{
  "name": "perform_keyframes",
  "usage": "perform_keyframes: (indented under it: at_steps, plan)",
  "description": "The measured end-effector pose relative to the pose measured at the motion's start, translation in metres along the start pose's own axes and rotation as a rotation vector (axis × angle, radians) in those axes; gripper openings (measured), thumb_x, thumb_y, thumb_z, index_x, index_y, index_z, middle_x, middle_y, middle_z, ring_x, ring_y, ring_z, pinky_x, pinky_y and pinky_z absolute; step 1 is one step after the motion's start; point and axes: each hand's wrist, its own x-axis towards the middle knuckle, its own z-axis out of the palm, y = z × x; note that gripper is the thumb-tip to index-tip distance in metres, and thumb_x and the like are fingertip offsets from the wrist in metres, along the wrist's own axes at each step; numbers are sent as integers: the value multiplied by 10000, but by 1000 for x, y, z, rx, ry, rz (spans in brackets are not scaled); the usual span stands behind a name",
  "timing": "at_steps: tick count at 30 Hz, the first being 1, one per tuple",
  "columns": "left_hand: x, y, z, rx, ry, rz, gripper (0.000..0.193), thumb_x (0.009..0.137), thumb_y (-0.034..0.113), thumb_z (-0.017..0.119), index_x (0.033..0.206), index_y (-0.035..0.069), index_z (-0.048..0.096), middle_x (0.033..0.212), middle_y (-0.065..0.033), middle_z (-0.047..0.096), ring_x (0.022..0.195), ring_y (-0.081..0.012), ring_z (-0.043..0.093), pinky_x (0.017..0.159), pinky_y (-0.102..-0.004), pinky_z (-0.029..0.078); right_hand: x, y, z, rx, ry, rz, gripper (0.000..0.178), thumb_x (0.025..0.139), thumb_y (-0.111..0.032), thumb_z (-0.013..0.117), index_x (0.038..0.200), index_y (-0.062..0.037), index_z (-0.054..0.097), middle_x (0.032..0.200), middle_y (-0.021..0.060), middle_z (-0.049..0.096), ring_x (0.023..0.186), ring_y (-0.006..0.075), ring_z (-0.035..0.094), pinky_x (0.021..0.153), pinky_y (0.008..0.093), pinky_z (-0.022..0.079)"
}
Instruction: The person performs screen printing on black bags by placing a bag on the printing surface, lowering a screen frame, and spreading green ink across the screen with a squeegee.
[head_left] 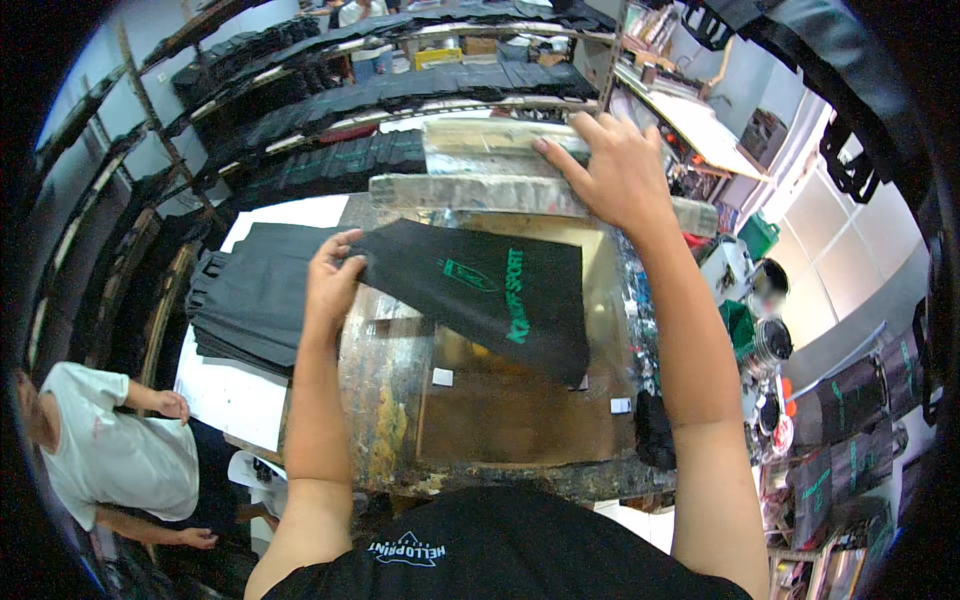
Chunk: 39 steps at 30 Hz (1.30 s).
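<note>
My left hand [335,275] pinches the upper left corner of a flat black fabric piece [540,295] with green print. That corner is lifted; the rest slants down to the right over a brown board [500,430] on the worktable. Above it, at the table's far side, my right hand [625,170] grips a raised wooden printing frame [480,192], thumb on its near side and fingers over the top. Just left of my left hand lies a stack of plain black fabric pieces [265,290]. Small white tabs [442,377] sit on the board.
Racks [340,95] at the back hold rows of dark fabric pieces. A person in a white shirt [120,440] stands at the left. Tins and tubs [770,340] crowd the table's right side. Printed black pieces [845,400] hang at far right. White sheets [230,400] lie under the stack.
</note>
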Motion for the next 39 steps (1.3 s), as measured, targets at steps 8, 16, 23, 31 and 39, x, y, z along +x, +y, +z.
perform_keyframes:
  at_steps: [8,16,23,31,39]
  plan:
    - [-43,10,-186,87,257,-88,482,889,-14,665,1371,-7,660,1359,-160,654,1127,-200,635,974,-303,505,2,-8,-5,-24,-44,1,602,992,-617,593,1108,-39,715,979,173,699,995,347,650,878,471,417]
    - [-145,-91,-405,418,739,-269,490,928,30,624,1416,-13,606,1237,-164,726,1006,-312,714,938,-402,553,7,-6,-2,-26,-37,19,616,985,-641,585,1054,-42,713,969,162,708,1009,341,659,904,505,434]
    - [-140,-12,-254,1228,917,249,450,930,318,805,1267,39,701,1165,-184,724,1060,-344,673,953,-461,517,8,-6,-2,-96,-108,53,623,1005,-606,577,1231,-42,715,1093,205,716,1054,374,661,931,485,440]
    - [-83,12,3,558,49,88,269,952,229,773,1110,11,779,997,-159,772,876,-291,742,793,-400,570,11,0,0,-45,-94,40,624,1002,-619,568,1217,-54,722,1127,182,727,1092,376,674,927,501,443]
    - [-46,-110,-43,1493,81,-133,379,896,378,800,1090,65,713,1151,-161,683,1094,-381,677,909,-480,568,10,-9,-2,-28,-73,22,593,999,-610,579,1097,-42,715,981,193,707,1002,391,669,885,516,454]
